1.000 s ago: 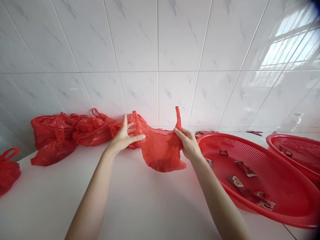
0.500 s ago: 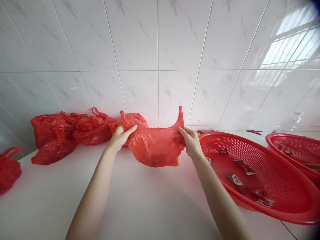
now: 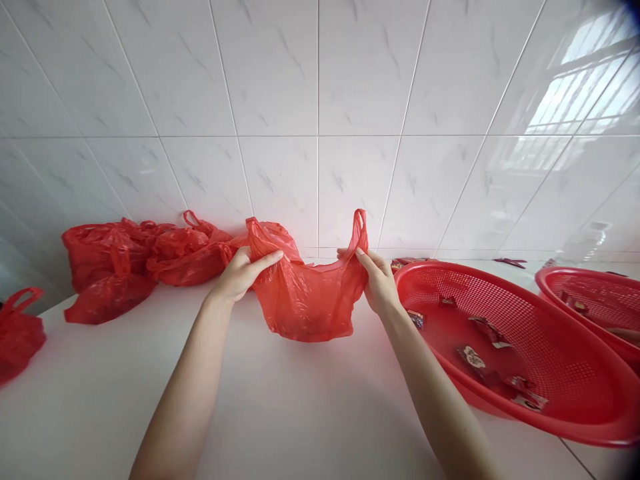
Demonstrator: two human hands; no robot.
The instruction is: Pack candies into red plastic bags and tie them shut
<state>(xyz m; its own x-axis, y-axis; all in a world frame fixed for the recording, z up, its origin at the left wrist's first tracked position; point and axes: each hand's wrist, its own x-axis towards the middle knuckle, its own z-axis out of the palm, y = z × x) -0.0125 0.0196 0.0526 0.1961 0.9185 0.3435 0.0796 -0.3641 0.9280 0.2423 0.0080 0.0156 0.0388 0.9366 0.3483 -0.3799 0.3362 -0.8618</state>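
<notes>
A thin red plastic bag [image 3: 307,300] hangs between my two hands above the white counter [image 3: 280,407], with something dark showing through its bottom. My left hand [image 3: 239,275] pinches the bag's left handle near the top. My right hand [image 3: 376,280] grips the right handle, whose loop sticks up above my fingers. The bag's mouth sags open between the handles.
Several filled red bags [image 3: 145,257] lie heaped against the tiled wall at the left, and one more bag [image 3: 17,333] sits at the far left edge. A red perforated basket [image 3: 505,347] holding a few small wrapped packets stands at the right, with a second basket [image 3: 595,303] behind it.
My left hand closed on the left handle after being spread against the bag. Both hands drew the handles apart, then came slightly closer, letting the bag sag lower.
</notes>
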